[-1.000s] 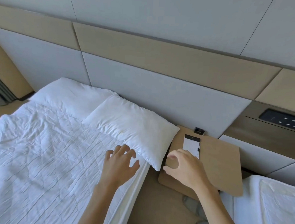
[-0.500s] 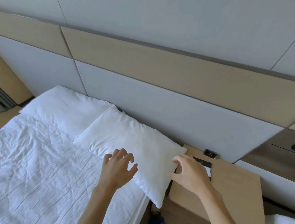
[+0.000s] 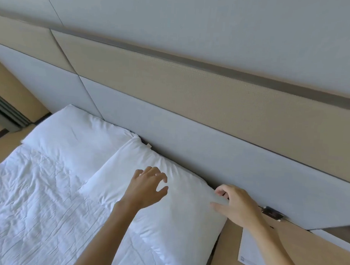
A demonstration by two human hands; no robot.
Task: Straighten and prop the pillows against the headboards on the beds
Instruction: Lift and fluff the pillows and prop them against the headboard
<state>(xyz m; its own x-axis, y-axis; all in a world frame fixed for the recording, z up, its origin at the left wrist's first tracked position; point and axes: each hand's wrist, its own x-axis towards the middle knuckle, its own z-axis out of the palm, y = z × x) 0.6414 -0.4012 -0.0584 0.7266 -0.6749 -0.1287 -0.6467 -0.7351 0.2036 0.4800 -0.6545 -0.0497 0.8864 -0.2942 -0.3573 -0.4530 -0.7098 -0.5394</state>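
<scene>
My right hand (image 3: 237, 205) has just reached the near pillow (image 3: 166, 208) and seems to pinch its corner, my left hand (image 3: 147, 187) hovering spread above, ready to prop it.

pillows (image 3: 167, 196) white | duvet (image 3: 37, 196) white (creased) | headboard (image 3: 189, 145) grey-beige | nightstand (image 3: 305, 256) tan

Both bare forearms reach up from the lower edge of the frame. The left hand (image 3: 147, 188) hovers palm down, fingers spread (slightly curled); the right hand (image 3: 236, 206) pinches at centre right.
</scene>
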